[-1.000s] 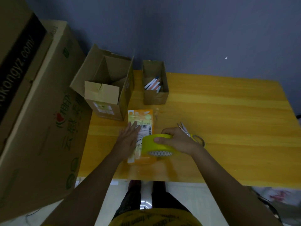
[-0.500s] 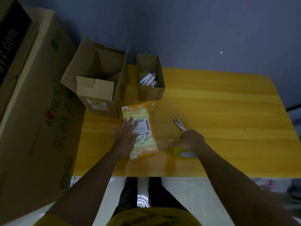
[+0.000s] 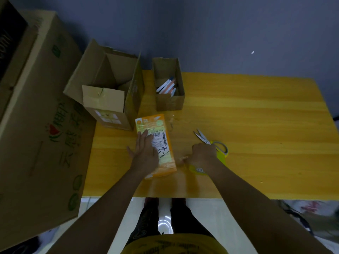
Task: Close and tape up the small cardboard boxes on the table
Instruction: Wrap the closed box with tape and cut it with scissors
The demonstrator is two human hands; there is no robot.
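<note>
Orange box point(image 3: 156, 143) is pressed flat on the counter point(image 3: 256, 116) by the left hand point(image 3: 145, 153) with fingers straight, while yellow tape roll point(image 3: 197, 169) is gripped by the right hand point(image 3: 201, 153).

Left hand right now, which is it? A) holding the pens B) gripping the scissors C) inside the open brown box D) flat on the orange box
D: the left hand lies with straight fingers on top of the orange box, over its shipping label; the scissors lie untouched on the table to the right.
</note>
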